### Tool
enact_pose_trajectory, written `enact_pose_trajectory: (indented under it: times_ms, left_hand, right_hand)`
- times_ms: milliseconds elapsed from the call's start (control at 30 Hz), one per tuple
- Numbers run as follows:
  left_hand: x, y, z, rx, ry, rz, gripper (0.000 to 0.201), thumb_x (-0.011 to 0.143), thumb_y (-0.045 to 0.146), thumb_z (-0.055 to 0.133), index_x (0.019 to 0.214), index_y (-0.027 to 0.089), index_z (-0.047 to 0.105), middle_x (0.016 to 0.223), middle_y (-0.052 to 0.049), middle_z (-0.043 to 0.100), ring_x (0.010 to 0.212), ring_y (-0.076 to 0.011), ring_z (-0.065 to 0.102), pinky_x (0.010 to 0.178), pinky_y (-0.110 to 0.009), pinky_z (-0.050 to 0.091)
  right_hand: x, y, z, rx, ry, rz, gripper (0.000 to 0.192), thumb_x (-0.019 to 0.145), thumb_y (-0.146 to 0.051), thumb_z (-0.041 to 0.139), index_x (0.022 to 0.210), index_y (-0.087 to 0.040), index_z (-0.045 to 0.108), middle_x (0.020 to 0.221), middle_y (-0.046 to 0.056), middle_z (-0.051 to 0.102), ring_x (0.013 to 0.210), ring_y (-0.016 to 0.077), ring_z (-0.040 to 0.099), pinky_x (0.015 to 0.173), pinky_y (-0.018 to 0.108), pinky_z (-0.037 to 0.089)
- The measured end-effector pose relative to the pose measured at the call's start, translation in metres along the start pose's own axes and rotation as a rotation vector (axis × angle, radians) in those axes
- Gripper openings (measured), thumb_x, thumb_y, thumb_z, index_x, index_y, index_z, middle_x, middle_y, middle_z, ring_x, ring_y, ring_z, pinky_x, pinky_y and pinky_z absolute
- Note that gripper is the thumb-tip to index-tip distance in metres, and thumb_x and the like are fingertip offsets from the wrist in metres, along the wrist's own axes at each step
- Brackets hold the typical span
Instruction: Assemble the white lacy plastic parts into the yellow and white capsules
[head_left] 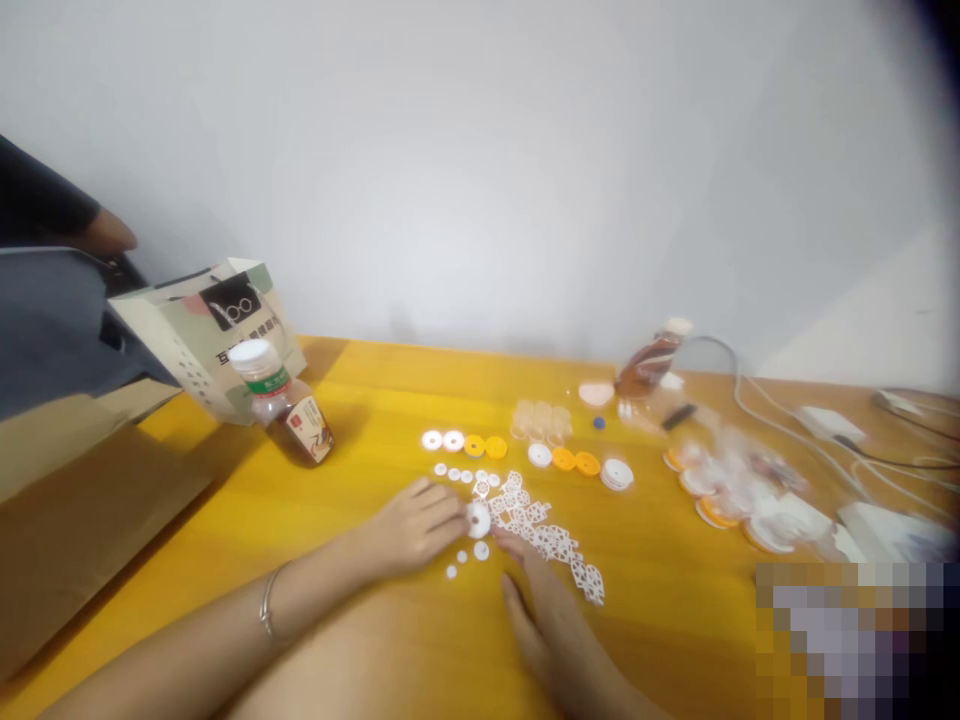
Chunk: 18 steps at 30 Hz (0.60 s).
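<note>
My left hand [421,525], a bracelet on its wrist, has its fingers closed at the left edge of a white disc [478,520] with a hole in the middle. My right hand [546,615] lies to the lower right of that disc. Its fingers are stretched forward with the thumb apart, and I see nothing in them. Small white discs [481,551] are on the table just below. Beside and beyond my right hand spreads a pile of white openwork pieces [551,540]. Behind the hands runs a row of white and orange wheels [495,447].
A tea bottle [296,415] and a paper bag [247,340] stand on the left, near a cardboard box [97,520]. At right are another bottle [651,362], blurred bagged parts [739,485] and cables [795,410]. Another person's hand [112,233] shows at far left.
</note>
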<state>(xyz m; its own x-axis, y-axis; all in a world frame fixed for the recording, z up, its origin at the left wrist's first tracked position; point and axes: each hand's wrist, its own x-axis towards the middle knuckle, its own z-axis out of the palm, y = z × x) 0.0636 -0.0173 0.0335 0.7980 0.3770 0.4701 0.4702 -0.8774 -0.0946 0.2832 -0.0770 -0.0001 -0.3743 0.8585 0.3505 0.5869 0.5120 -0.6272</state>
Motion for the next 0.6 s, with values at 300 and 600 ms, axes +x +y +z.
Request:
enact_pose_trajectory:
  times_ms: [300,600]
  left_hand:
    - [0.005,0.013,0.001,-0.051,-0.055,0.047,0.016,0.09,0.014,0.04,0.086,0.013,0.055,0.082,-0.005,0.06,0.079,-0.0139,0.051,0.066,-0.029,0.028]
    - [0.003,0.013,0.008,-0.122,-0.067,0.02,0.016,0.088,0.015,0.042,0.092,0.015,0.057,0.083,-0.005,0.061,0.079,-0.0143,0.052,0.066,-0.029,0.032]
  right_hand:
    - [0.0,0.003,0.001,-0.014,-0.026,-0.007,0.042,0.082,-0.009,0.037,0.123,-0.017,0.035,0.123,0.013,0.052,0.114,0.0209,0.05,0.095,0.038,0.045]
    - [-0.001,0.003,0.003,-0.06,0.012,-0.045,0.038,0.082,-0.008,0.038,0.119,-0.018,0.037,0.119,0.013,0.054,0.112,0.0215,0.052,0.094,0.039,0.046]
